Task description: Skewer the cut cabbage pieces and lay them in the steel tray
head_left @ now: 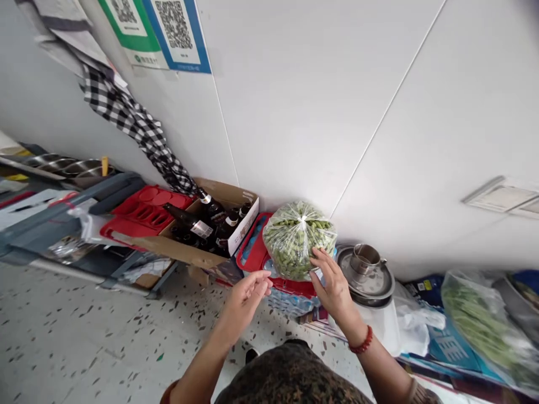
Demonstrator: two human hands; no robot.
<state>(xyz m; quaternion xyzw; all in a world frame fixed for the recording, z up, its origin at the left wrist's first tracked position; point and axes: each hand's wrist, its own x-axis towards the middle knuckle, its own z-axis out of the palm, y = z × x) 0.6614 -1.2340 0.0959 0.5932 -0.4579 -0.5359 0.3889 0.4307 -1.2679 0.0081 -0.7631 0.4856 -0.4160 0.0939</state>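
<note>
A tied clear plastic bag point(295, 247), round and full of small green pieces that look like cut beans or pods, rests on red-topped packs of water bottles point(290, 300). My right hand point(334, 289) is at the bag's lower right side, fingers spread and fingertips at the plastic; whether they press on it I cannot tell. To the front left of the bag is my left hand point(248, 297), empty, its fingers loosely bent and apart from the bag.
Left of the bag, a cardboard box point(244, 227) holds several dark glass bottles point(197, 224) and a red plastic tray point(147, 210). On the right are a metal cup point(365, 259) on round metal lids point(383, 280) and a bag of long green vegetables point(475, 314). A wall rises behind.
</note>
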